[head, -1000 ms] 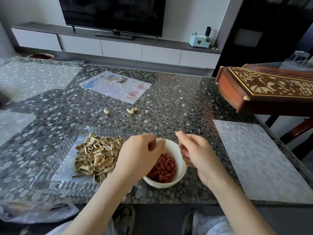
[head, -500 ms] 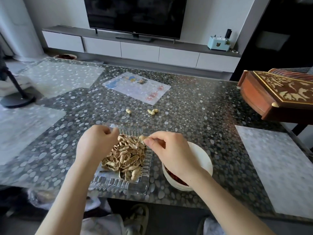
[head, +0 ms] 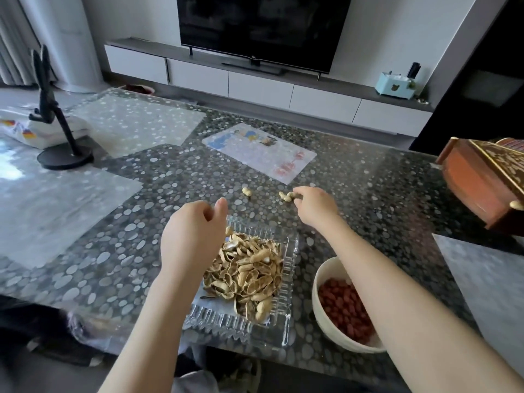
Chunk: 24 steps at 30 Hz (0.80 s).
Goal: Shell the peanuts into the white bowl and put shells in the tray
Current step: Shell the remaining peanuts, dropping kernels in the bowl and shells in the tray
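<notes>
Since unshelled stock lies far out on desk, my right hand stretches there, fingers curled down, pinching 1 of 2 peanuts lying together. Single peanut sits just left of them, untouched. My left hand hovers over tray far corner, fingers loosely bent, holding nothing, ready to help crack. Shells heaped in tray. Bowl beside it, near desk edge, holds red kernels. Both kept close so drops are short.

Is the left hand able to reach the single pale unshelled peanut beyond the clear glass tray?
Probably yes: the left hand hovers just short of the single pale unshelled peanut, with only bare pebble-patterned table between them.
</notes>
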Tool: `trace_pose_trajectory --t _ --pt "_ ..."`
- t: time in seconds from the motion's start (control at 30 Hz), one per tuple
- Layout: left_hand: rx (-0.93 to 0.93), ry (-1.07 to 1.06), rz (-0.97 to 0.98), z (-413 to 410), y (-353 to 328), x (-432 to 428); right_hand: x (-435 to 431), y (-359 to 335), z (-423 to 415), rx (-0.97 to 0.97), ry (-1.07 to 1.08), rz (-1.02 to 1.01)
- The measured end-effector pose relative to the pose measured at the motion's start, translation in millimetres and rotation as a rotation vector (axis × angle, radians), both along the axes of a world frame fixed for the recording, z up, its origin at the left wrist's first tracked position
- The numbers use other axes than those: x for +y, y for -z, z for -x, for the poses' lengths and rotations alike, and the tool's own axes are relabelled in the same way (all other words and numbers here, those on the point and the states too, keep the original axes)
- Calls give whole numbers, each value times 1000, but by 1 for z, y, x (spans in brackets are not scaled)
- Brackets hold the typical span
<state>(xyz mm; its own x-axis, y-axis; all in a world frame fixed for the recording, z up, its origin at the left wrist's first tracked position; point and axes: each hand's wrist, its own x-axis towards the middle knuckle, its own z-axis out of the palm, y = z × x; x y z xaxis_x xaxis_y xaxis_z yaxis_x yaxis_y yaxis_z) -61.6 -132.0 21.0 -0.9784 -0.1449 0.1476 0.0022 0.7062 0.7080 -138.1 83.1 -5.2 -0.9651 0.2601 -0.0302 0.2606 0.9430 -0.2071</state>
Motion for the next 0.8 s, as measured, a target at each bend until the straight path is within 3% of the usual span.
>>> trace_pose_trajectory --t 0.17,0.27,0.43,0.5,0.6,0.67,0.8 --pt "49 0 -21 5 -4 2 -2 15 35 -82 -4 -74" --pt "82 12 -34 8 -5 3 -6 19 41 -32 -10 -131" --pt "115 46 -47 8 -6 9 -12 16 35 15 -118 -60" --pt "123 76 -64 7 -5 13 -15 5 24 1 -151 220" --pt "153 134 -115 2 -5 18 -22 -23 -19 -45 -153 993" --pt "173 193 -210 -4 -5 23 -21 -40 -55 -96 -169 1376" --pt "130 414 -424 -23 -10 37 -14 -54 -121 -97 -149 1640"
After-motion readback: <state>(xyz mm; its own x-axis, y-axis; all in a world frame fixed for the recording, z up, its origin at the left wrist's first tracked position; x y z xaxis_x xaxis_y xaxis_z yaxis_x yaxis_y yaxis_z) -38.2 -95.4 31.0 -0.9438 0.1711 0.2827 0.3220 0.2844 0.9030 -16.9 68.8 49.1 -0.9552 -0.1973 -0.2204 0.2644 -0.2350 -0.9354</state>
